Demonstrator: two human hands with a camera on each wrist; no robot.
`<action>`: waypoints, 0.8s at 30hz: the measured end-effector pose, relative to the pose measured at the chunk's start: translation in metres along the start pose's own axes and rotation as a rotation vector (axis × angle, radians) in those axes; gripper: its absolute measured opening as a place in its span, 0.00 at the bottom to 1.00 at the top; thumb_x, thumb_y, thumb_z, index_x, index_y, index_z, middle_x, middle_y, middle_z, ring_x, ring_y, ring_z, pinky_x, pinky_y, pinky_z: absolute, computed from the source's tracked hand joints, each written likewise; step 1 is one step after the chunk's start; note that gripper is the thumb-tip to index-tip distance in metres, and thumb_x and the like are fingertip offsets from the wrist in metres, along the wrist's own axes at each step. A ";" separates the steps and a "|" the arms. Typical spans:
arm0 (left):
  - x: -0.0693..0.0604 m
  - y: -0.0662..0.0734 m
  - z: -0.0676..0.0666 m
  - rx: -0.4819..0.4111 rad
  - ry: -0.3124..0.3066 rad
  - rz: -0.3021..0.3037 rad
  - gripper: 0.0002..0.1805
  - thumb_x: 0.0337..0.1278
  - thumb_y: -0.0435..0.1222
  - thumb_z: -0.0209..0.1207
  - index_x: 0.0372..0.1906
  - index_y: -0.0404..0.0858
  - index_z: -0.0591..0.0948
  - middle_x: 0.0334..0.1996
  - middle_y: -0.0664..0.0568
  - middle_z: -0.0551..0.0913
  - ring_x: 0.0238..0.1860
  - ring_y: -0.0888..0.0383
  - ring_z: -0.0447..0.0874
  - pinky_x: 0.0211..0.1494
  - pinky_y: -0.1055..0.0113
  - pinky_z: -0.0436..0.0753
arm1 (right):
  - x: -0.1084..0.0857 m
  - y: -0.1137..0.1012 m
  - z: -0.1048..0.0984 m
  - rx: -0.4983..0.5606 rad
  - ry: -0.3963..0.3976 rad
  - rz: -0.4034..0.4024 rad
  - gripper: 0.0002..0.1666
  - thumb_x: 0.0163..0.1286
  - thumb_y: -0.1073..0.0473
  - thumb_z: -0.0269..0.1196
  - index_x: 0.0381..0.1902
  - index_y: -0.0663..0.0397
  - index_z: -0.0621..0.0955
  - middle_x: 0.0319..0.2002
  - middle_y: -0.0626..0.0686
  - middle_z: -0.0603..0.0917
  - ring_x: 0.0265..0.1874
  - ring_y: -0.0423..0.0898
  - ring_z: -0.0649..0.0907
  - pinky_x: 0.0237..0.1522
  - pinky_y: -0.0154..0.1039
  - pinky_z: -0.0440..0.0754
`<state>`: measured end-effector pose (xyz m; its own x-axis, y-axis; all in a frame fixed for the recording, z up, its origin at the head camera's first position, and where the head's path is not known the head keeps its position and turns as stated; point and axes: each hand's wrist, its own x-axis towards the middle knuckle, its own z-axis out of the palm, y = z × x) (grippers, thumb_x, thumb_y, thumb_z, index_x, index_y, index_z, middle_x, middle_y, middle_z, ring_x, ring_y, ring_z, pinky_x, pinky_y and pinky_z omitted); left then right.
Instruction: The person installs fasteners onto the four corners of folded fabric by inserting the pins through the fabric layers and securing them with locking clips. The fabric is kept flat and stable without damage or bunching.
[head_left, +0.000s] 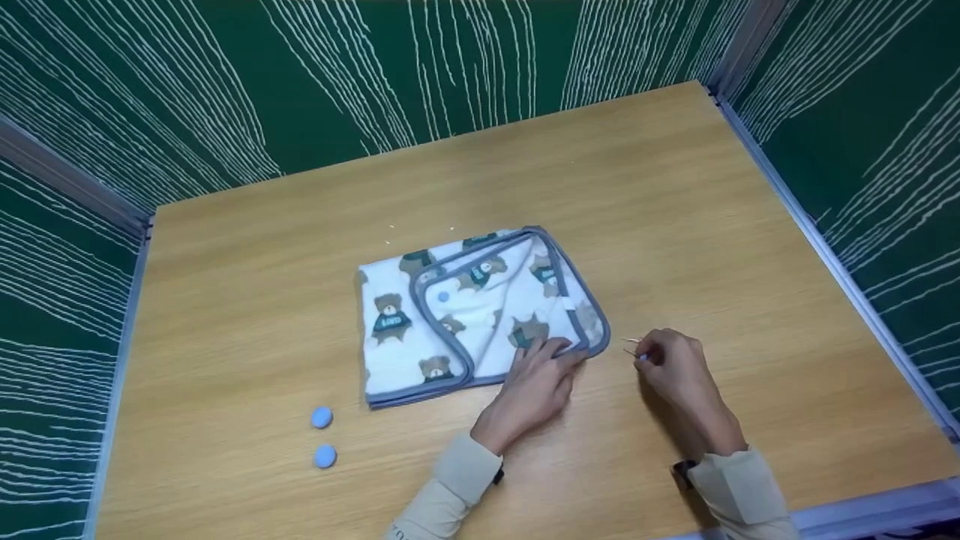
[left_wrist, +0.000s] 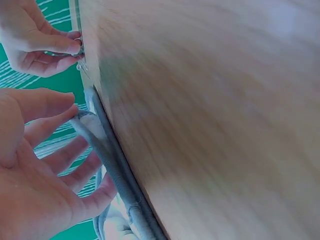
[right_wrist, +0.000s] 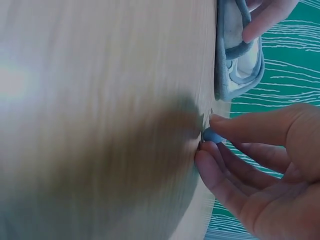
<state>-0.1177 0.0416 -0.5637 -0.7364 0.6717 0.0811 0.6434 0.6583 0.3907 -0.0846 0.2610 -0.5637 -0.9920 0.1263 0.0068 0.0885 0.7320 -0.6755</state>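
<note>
A folded white baby blanket with brown bears and grey-blue trim lies on the table, its upper layer folded back. My left hand rests at its near right edge; in the left wrist view the fairly straight fingers touch the grey trim. To the right, just off the blanket's corner, my right hand pinches a small blue round-headed piece between thumb and fingers, close to the tabletop. Thin metal prongs show beside its fingertips. Its exact kind is partly hidden by the fingers.
Two blue round pieces lie on the wooden table left of the blanket. A similar blue disc shows on the blanket. Tiny white bits lie behind it. Green panels with white lines border the table.
</note>
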 end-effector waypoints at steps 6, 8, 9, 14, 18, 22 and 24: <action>0.000 0.001 -0.002 -0.027 -0.036 -0.031 0.18 0.67 0.38 0.50 0.58 0.46 0.78 0.60 0.52 0.73 0.65 0.50 0.63 0.58 0.55 0.69 | -0.002 0.000 -0.001 0.026 -0.024 0.038 0.07 0.55 0.75 0.64 0.30 0.61 0.80 0.28 0.55 0.80 0.28 0.49 0.77 0.31 0.40 0.77; 0.000 0.001 -0.003 -0.044 -0.044 -0.046 0.18 0.68 0.38 0.50 0.59 0.45 0.78 0.60 0.51 0.72 0.65 0.51 0.63 0.59 0.56 0.69 | -0.002 -0.001 -0.002 0.032 -0.029 0.050 0.07 0.56 0.74 0.65 0.31 0.61 0.80 0.28 0.55 0.80 0.29 0.49 0.77 0.32 0.41 0.78; 0.000 0.001 -0.003 -0.053 -0.045 -0.051 0.18 0.68 0.38 0.49 0.60 0.44 0.77 0.61 0.51 0.72 0.65 0.51 0.64 0.60 0.55 0.68 | -0.002 -0.001 -0.002 0.034 -0.029 0.054 0.06 0.56 0.73 0.65 0.31 0.61 0.81 0.29 0.55 0.81 0.29 0.50 0.77 0.34 0.41 0.79; 0.001 0.000 -0.007 -0.131 -0.016 -0.070 0.19 0.67 0.36 0.50 0.61 0.43 0.76 0.61 0.51 0.71 0.66 0.53 0.63 0.64 0.54 0.66 | -0.001 -0.004 -0.001 0.047 -0.022 0.078 0.06 0.58 0.70 0.66 0.34 0.59 0.82 0.32 0.56 0.83 0.32 0.51 0.79 0.39 0.46 0.81; 0.000 -0.002 -0.010 -0.203 0.034 -0.075 0.20 0.65 0.33 0.51 0.61 0.41 0.76 0.60 0.50 0.72 0.64 0.54 0.65 0.66 0.58 0.66 | -0.002 -0.007 -0.001 0.067 -0.005 0.090 0.07 0.59 0.69 0.66 0.36 0.59 0.83 0.34 0.56 0.83 0.33 0.51 0.79 0.39 0.45 0.82; 0.001 -0.003 -0.014 -0.273 0.102 -0.069 0.20 0.65 0.31 0.50 0.61 0.39 0.75 0.58 0.49 0.73 0.62 0.56 0.68 0.63 0.65 0.69 | -0.002 -0.011 -0.002 0.098 0.041 0.049 0.06 0.58 0.70 0.66 0.35 0.60 0.83 0.32 0.56 0.84 0.32 0.50 0.81 0.36 0.40 0.82; 0.001 -0.004 -0.016 -0.310 0.134 -0.071 0.21 0.64 0.30 0.50 0.61 0.38 0.75 0.58 0.48 0.73 0.61 0.57 0.69 0.62 0.67 0.71 | -0.002 -0.013 -0.003 0.112 0.059 0.024 0.06 0.58 0.70 0.66 0.34 0.61 0.84 0.32 0.56 0.84 0.32 0.49 0.82 0.36 0.38 0.82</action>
<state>-0.1241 0.0341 -0.5505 -0.8112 0.5636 0.1556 0.5106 0.5531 0.6583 -0.0838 0.2537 -0.5528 -0.9823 0.1845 0.0314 0.0978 0.6492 -0.7543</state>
